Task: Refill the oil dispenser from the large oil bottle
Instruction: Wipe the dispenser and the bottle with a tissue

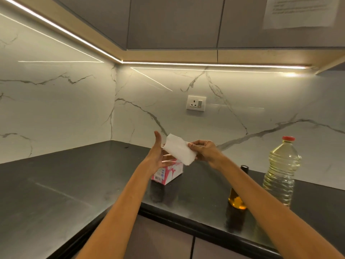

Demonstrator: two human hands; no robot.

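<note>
The small glass oil dispenser (237,200), holding amber oil in its lower part and capped with a dark stopper, stands upright on the black stone table (56,193) near the front edge; the right forearm crosses in front of its middle and hides that part. Just beside it, to the right and a little farther back, stands the large clear plastic oil bottle (281,172) with a ribbed body, pale yellow oil and a red cap still on. The two containers are near one another but apart.

Neither hand touches either container. Above the table, to the left of the dispenser, the right hand (204,150) pinches the edge of a folded white paper tissue (179,151) between curled fingers and thumb. The left hand (158,156) is spread with fingers straight, its palm facing the other end of the tissue; whether it touches it cannot be told.

Below the hands a pink and white cardboard tissue box (167,173) sits on the table. Behind, a white marble-veined wall carries a white wall socket (196,105), under grey cabinets lit by a light strip.
</note>
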